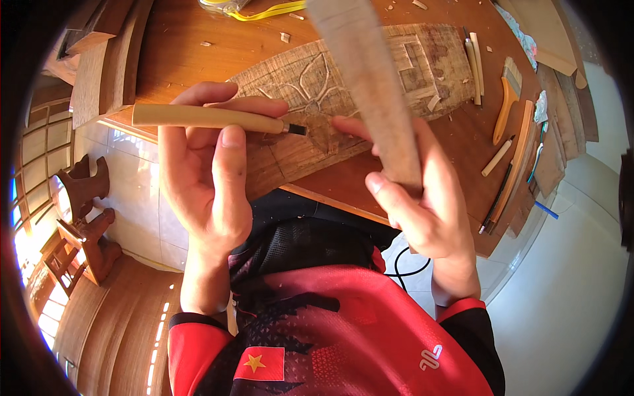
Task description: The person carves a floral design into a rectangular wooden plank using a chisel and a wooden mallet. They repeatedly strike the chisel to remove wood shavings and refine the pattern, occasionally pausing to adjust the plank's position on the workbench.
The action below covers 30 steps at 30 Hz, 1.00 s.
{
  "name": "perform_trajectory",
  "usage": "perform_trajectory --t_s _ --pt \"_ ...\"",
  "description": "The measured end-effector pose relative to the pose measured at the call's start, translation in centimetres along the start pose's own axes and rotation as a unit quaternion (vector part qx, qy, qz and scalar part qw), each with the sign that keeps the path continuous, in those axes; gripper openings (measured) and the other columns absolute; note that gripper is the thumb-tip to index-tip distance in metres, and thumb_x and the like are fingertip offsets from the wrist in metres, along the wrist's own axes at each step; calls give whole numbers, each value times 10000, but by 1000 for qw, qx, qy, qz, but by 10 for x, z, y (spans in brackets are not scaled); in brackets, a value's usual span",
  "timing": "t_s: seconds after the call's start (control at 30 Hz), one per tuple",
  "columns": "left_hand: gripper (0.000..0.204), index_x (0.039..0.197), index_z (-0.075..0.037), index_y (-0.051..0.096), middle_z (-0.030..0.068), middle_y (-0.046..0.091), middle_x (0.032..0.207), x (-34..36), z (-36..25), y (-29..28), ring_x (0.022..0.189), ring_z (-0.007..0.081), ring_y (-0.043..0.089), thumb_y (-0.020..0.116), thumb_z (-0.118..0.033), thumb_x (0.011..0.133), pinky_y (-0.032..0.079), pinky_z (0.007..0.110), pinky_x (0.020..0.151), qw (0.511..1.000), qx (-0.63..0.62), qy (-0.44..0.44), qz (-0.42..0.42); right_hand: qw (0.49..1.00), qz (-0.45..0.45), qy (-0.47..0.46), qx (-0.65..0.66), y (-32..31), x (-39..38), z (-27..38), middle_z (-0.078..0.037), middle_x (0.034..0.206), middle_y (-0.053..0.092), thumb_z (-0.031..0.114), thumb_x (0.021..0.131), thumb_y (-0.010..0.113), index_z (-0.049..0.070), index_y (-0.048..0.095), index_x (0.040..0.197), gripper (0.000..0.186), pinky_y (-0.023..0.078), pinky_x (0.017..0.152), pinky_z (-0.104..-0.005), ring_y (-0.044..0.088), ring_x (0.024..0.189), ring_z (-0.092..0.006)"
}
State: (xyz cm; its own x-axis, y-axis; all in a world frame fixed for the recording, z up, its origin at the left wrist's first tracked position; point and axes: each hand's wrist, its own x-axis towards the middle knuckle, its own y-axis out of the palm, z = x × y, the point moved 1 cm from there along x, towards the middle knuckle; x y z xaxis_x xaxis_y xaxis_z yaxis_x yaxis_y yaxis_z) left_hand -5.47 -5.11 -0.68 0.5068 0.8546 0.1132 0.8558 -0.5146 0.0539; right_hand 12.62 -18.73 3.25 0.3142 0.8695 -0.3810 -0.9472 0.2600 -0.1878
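My left hand (221, 181) is closed on a carving chisel (205, 117), pinching its pale round handle between thumb and fingers. The chisel lies nearly level, its short dark blade pointing right, held above the board. In my right hand (432, 208) is a flat wooden bat (370, 86), gripped near its lower end and slanting up to the left. Beneath both hands lies a long wooden board (264, 82) with carved leaf-like outlines and a rectangular figure at its right end. The bat and my hands hide part of the carving.
Two slim tools (473, 69) lie by the board's right end. A flat brush (507, 99), another pale-handled tool (498, 156) and wood strips (518, 165) are at the table's right. Stacked timber (109, 76) stands left; a yellow strap (267, 12) lies at the far edge. Shavings are scattered about.
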Motion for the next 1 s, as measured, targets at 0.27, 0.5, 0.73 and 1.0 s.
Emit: perform_trajectory --t_s 0.27,0.5,0.73,1.0 --pt "313 1323 61 449 255 705 1113 -1 -2 3 1046 265 686 467 -111 1063 527 373 968 998 64 7 13 991 -81 -99 43 6 3 0 -240 1249 675 -9 949 551 10 465 1183 250 411 453 -184 485 522 -24" --pt "303 1323 68 431 233 709 1113 -2 1 4 990 223 695 493 -49 1051 533 345 939 1000 12 8 14 979 -69 -149 -122 1 22 -2 -111 1090 725 -26 924 574 -25 513 1228 310 425 483 -244 529 564 -56" --pt "333 1354 68 444 179 696 1116 -10 0 1 1027 207 678 513 -37 1045 498 315 957 998 51 6 -25 900 -28 -259 -349 8 19 11 -195 843 675 76 800 707 -8 577 1177 408 553 614 -459 697 699 -388" --pt "373 1387 70 454 167 625 1226 -12 4 -1 1120 222 640 516 -100 1061 498 343 986 999 21 1 -31 917 -1 -214 -337 0 23 28 -215 763 628 109 833 686 -4 480 1025 303 542 570 -516 667 667 -427"
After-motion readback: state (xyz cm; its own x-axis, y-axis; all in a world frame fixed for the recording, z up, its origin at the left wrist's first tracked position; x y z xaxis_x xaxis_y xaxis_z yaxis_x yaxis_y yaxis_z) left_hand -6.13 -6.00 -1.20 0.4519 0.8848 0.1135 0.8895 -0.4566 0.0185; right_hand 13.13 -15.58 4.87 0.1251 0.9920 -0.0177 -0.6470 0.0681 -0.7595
